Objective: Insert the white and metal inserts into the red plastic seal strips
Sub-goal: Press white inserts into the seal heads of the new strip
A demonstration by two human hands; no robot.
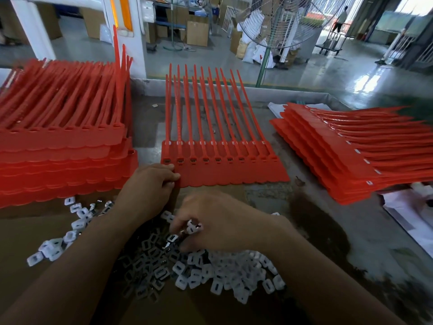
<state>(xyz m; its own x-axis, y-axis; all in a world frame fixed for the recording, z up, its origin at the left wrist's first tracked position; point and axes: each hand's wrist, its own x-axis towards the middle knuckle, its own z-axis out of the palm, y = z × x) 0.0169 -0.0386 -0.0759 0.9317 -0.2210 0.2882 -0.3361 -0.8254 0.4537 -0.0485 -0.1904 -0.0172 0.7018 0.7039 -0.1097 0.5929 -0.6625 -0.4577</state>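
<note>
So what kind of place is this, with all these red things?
Most likely a factory or workshop floor: stacks of identical red seal strips, a heap of white inserts, and cardboard boxes and a big standing fan behind.

The left hand [150, 184] covers the near left corner of the red seal strip sheet [225, 170], so its fingertips underneath cannot be seen. The right hand [218, 221] curls over a few white inserts [193, 227] — how many it pinches is hidden. Part of the insert pile [210, 268] lies beneath both forearms. The left stack [58, 148] runs off the left edge, the right stack [351, 156] off the right. Whether the sheet's sockets are filled is too small to tell.
</note>
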